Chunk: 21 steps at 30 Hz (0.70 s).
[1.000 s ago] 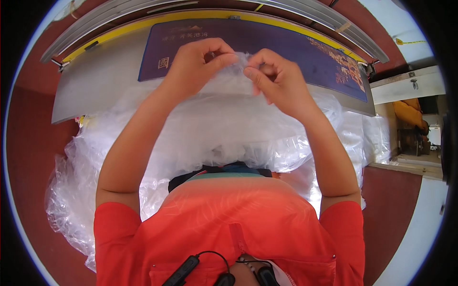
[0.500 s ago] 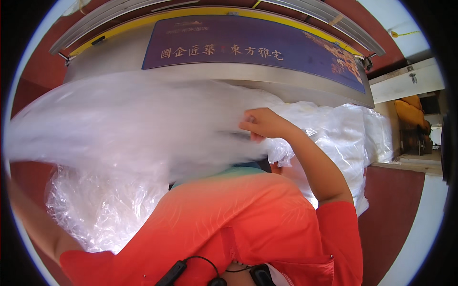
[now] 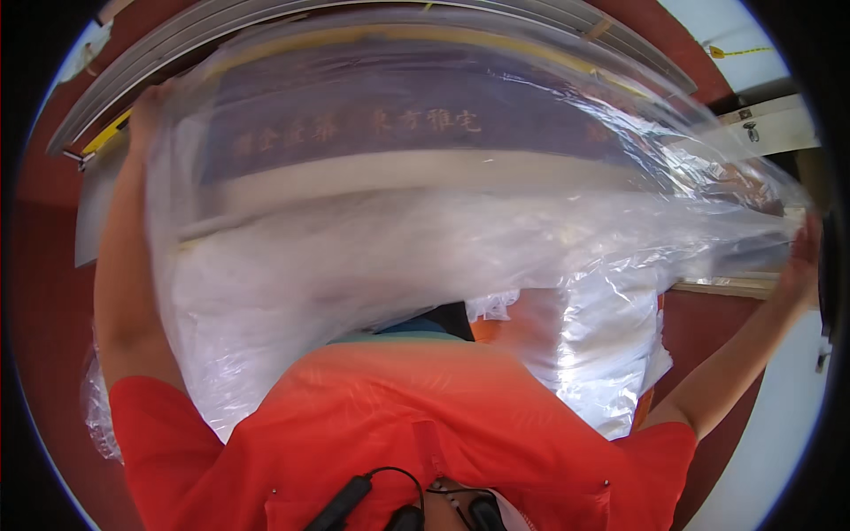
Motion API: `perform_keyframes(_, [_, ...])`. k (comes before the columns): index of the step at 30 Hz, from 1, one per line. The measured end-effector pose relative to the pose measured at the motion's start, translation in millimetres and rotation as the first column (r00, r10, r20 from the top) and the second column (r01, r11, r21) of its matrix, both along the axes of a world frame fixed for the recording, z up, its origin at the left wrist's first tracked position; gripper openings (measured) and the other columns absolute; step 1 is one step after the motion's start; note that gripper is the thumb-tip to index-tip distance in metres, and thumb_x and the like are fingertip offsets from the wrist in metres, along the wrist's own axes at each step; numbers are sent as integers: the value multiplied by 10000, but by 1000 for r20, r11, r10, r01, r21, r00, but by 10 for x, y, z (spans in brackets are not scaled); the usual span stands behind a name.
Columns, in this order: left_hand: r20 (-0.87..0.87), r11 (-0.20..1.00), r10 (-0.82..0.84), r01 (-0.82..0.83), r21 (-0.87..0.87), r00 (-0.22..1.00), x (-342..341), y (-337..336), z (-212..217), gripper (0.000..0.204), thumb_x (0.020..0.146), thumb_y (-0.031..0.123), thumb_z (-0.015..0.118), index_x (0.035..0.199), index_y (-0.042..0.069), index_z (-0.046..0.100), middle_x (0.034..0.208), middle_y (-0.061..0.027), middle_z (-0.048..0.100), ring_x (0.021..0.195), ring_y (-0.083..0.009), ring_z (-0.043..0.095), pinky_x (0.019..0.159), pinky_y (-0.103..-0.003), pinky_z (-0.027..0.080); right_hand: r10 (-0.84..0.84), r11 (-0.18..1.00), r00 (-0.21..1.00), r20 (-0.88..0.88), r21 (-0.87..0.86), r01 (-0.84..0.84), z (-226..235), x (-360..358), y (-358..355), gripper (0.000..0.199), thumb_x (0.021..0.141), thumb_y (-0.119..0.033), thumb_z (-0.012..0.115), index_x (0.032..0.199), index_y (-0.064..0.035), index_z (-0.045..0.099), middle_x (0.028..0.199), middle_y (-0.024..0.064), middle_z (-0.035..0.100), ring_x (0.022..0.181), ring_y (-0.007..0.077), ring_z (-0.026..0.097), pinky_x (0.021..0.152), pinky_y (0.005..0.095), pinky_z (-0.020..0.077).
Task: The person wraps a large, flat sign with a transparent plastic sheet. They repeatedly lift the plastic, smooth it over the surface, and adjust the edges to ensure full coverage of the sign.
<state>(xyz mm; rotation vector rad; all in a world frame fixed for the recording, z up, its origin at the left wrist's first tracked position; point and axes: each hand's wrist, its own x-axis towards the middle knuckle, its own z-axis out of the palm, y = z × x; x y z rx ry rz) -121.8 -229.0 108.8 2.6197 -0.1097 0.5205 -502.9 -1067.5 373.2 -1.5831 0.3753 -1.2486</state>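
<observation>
A wide clear plastic sheet (image 3: 381, 239) is stretched across in front of me, its upper part passing over the bench so that I see the bench through it. At the sheet's far left corner, my left hand (image 3: 150, 104) is closed on the edge, the arm raised. Far out to the right, my right hand (image 3: 804, 252) grips the opposite end, where the plastic gathers to a narrow point. Both hands are somewhat blurred, and the fingers are partly hidden. Below the sheet lies a stack of shiny clear plastic (image 3: 606, 354), partly covered by it.
Behind the sheet is a metal bench (image 3: 102, 208) with a yellow far edge and a dark purple mat (image 3: 354, 106). Grey metal rails (image 3: 611, 35) run beyond it. A white panel (image 3: 779, 128) with a metal fitting and a yellow strip (image 3: 744, 51) are at right.
The sheet, earlier a blurred billow at left, is now spread wide over the bench. My left hand has come up into view at far left; my right hand has moved out to far right.
</observation>
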Motion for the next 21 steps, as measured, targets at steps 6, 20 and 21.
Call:
perform_keyframes(6, [116, 940, 67, -101, 326, 991, 146, 394, -504, 342, 798, 354, 461, 794, 20, 531, 727, -194, 541, 708, -313, 540, 614, -368, 407, -378, 39, 797, -471, -868, -495, -1851, 1143, 1933, 401, 819, -317, 329, 1071, -14, 398, 1011, 140, 437, 946, 231, 430, 818, 335, 314])
perform_keyframes(20, [-95, 631, 677, -508, 586, 730, -672, 3921, -937, 475, 821, 429, 297, 1088, 73, 462, 1069, -158, 491, 983, -314, 470, 804, -384, 367, -739, 664, -190, -647, -649, -373, -2537, 2518, 755, 606, 769, -559, 330, 1243, -181, 306, 1293, 87, 274, 1175, 282, 277, 930, 507, 180])
perform_keyframes(21, [-116, 625, 701, -528, 575, 703, -672, 4125, -819, 479, 821, 428, 298, 1088, 66, 460, 1070, -159, 491, 982, -315, 470, 804, -384, 366, -723, 668, -110, -682, -650, -363, -2502, 2572, 886, 598, 770, -551, 340, 1236, -176, 320, 1292, 88, 274, 1178, 280, 273, 935, 495, 180])
